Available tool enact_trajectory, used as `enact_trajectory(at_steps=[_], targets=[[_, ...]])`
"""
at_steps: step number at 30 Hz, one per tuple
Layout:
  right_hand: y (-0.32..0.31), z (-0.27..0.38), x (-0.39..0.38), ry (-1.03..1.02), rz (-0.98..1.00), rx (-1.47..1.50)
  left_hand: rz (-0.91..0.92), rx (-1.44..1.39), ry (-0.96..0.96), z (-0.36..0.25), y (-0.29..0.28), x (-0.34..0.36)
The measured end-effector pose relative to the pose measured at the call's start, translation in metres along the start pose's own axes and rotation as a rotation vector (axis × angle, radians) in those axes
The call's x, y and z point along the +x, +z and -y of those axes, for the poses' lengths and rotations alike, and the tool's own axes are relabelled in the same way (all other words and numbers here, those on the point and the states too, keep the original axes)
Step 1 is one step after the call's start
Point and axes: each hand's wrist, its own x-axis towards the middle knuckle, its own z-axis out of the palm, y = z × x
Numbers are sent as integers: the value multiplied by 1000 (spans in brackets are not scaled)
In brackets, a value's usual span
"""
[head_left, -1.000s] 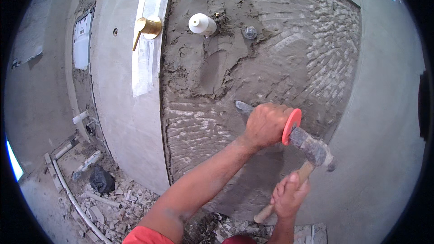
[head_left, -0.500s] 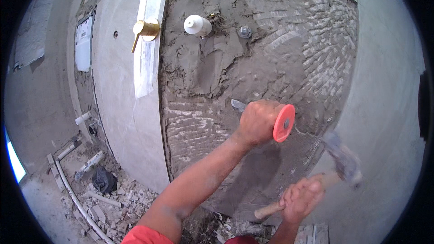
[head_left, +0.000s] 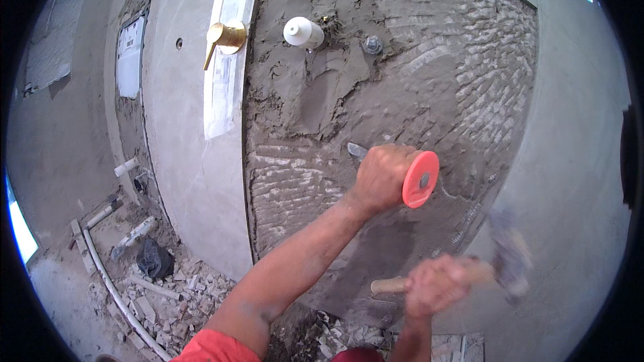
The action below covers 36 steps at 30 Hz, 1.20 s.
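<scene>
My left hand (head_left: 384,177) is closed round a chisel (head_left: 357,151) fitted with a round orange hand guard (head_left: 421,179). The chisel's flat metal end points up and left, against or just off the grey mortar (head_left: 402,104) on the wall; contact is hard to judge. Lower and to the right, my right hand (head_left: 436,285) grips the wooden handle of a hammer (head_left: 387,286). Motion blurs the hammer's head, which is out to the right, apart from the chisel's guard.
A brass lever tap (head_left: 227,37) sticks out of the pale panel at left. From the mortar project a white capped fitting (head_left: 303,31) and a metal fitting (head_left: 373,44). Rubble (head_left: 194,295), a black plastic bag (head_left: 155,258) and a white pipe (head_left: 111,288) lie below left.
My right hand has shifted slightly left, and the hammer's head is lower. My left hand keeps its hold on the chisel in nearly the same place. The wall sits slightly farther right in view.
</scene>
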Motion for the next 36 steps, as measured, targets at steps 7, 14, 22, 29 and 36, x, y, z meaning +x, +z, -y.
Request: enact_trajectory(at_steps=[7, 14, 22, 29, 36], targets=[[6, 16, -5, 35, 38, -17, 29, 49, -7, 9, -11, -4], [9, 1, 7, 234, 222, -196, 33, 24, -46, 6, -10, 1], [3, -7, 5, 9, 16, -117, 58, 64, -94, 4, 5, 5], [18, 30, 12, 181, -120, 71, 94, 135, -139, 5, 4, 8], [18, 34, 29, 356, 48, -188, 135, 148, -164, 7, 0, 9]])
